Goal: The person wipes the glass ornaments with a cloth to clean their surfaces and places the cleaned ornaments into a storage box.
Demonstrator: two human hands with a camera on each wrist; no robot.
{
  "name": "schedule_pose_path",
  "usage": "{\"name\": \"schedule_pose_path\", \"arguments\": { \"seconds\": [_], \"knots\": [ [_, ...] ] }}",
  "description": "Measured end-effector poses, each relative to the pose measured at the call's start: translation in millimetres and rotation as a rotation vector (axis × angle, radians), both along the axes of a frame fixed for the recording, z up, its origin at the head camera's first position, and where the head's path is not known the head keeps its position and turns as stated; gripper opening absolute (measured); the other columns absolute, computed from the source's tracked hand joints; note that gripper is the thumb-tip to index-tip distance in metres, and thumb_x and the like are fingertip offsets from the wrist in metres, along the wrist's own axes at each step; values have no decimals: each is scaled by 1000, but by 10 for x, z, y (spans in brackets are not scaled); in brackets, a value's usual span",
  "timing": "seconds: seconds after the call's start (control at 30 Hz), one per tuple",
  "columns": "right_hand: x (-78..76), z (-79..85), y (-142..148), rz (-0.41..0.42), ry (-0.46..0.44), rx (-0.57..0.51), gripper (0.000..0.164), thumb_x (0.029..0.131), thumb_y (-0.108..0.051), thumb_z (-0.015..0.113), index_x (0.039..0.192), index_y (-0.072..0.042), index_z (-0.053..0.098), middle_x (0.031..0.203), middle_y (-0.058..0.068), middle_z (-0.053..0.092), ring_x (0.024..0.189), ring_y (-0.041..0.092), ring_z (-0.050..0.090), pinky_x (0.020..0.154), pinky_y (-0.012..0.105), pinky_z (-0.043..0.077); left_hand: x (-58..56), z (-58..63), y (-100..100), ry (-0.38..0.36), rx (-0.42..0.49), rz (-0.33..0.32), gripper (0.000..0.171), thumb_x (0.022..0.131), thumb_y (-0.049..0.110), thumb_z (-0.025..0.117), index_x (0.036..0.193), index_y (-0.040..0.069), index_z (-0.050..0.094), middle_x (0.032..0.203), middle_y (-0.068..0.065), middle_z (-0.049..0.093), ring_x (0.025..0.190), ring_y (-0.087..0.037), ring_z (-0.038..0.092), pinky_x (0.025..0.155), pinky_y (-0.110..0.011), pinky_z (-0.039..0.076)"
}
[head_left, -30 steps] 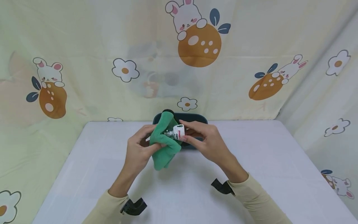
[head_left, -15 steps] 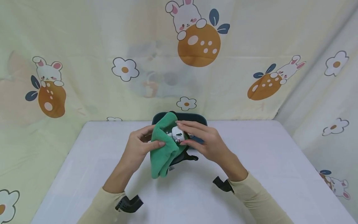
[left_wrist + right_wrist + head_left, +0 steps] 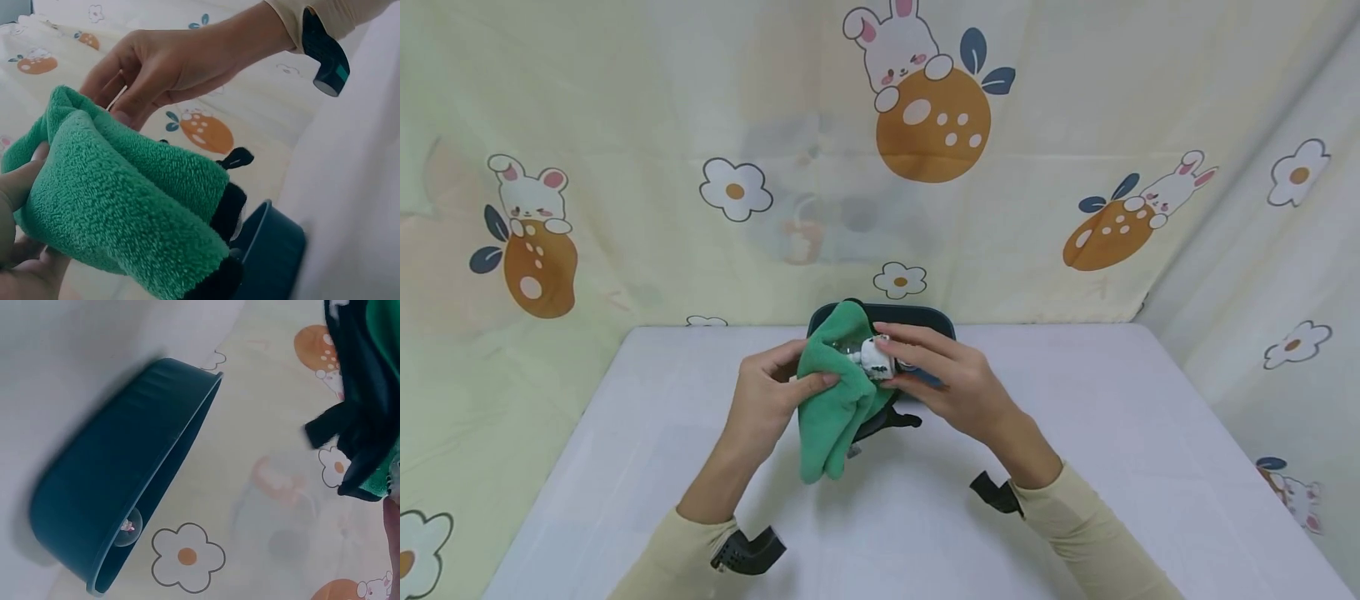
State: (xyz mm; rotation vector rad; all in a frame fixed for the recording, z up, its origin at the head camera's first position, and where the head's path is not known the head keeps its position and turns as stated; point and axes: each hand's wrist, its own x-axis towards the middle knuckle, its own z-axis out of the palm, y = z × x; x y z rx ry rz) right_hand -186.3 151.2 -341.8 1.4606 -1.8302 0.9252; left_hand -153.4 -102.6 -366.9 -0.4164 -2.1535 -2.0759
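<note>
Above the desk, the left hand pinches a folded green cloth against a small white bottle clasped by the right hand's curled fingers, before a dark basin.

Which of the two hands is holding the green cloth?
The left hand grips the green cloth, thumb pressed on its fold. The right hand instead pinches a small white bottle against the cloth.
</note>
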Motion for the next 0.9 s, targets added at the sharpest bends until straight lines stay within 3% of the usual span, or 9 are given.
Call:
{"name": "schedule_pose_path", "arguments": {
  "seconds": [0.23,0.47,0.6,0.77,0.9],
  "knots": [
    [15,7,23,-104,-130,29,48,98,-26,69,136,1,61,134,16,64,113,26,68,94,25,56,15,-42,72,208,-4,85,36,82,3,84,116,7,74,112,-7,72,108,-21,67,83,-35,62],
    [17,-3,9,-130,-304,19,49,92,-9,75,138,0,60,121,13,70,94,17,72,82,25,60,42,-58,105,397,-56,138,45,81,-6,81,124,5,72,115,-8,70,106,-19,69,77,-33,62],
    [27,-2,11,-146,-399,40,48,92,-6,74,138,-2,60,115,9,71,92,15,72,81,22,59,50,-55,92,414,-89,135,48,82,-8,80,127,5,71,117,-7,70,106,-19,68,80,-32,61],
    [43,28,12,-101,-544,61,48,94,-4,71,140,-4,60,121,7,68,100,17,71,84,25,60,57,-80,54,380,-87,111,50,81,-12,78,127,7,71,119,-6,70,110,-21,68,83,-32,61],
    [45,30,10,-67,-565,46,49,93,-1,71,141,-3,59,128,10,65,106,20,70,87,29,60,49,-98,46,335,-68,95,47,82,-8,79,125,8,72,118,-6,70,111,-21,69,82,-33,61]
  ]
}}
